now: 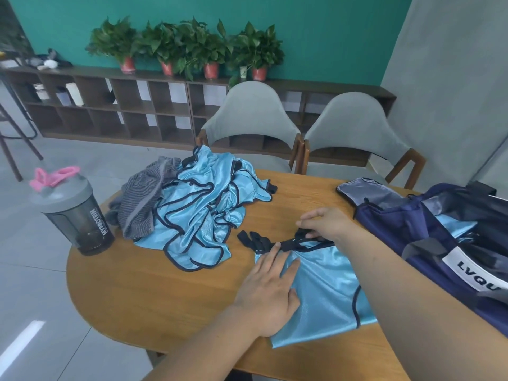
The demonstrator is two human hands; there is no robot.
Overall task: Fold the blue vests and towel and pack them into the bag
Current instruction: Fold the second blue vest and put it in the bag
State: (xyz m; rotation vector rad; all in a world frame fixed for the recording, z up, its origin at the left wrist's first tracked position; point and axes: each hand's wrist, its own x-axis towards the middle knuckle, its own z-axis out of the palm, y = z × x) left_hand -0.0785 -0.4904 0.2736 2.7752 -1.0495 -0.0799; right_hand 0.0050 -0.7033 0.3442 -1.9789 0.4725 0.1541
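A light blue vest (327, 292) with dark trim lies flat on the wooden table (154, 287) in front of me. My left hand (270, 295) presses flat on its left side, fingers straight. My right hand (323, 224) pinches the black straps (264, 240) at the vest's top edge. A crumpled pile of blue vests (204, 210) sits at the table's far side. Against the pile's left lies a grey striped towel (143, 199). At the right stands the open navy bag (450, 243), with blue fabric showing inside.
A grey shaker bottle (74, 213) with a pink lid loop stands at the table's left edge. Two grey chairs (251, 119) face the far side. Beyond them is a low shelf unit (123, 105) with potted plants on top.
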